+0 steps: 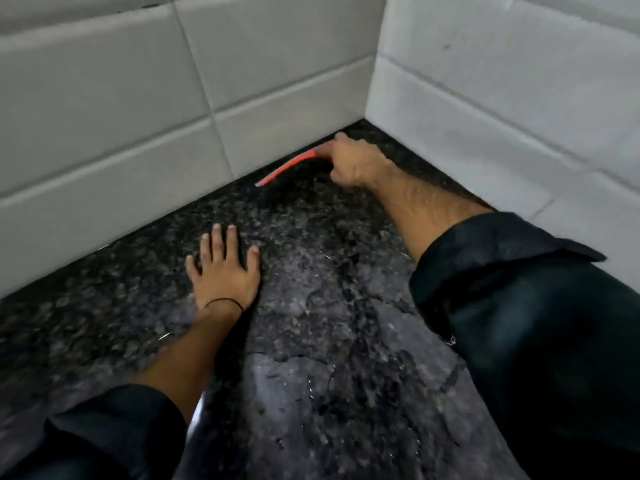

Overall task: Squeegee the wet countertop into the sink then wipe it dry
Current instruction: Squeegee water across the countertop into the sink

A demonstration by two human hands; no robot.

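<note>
Gripping the squeegee (pixel 291 167) by its handle at the back wall (pixel 138 98), my right hand (pixel 353 161) should find it light, its blade probably flexible (blurred here); my left hand (pixel 225 268) lies flat, fingers spread, on the wet tabletop (pixel 346 306).

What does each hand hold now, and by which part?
The right hand holds the orange squeegee at its right end; the part inside the hand is hidden. The left hand holds nothing and lies flat on the countertop.
</note>
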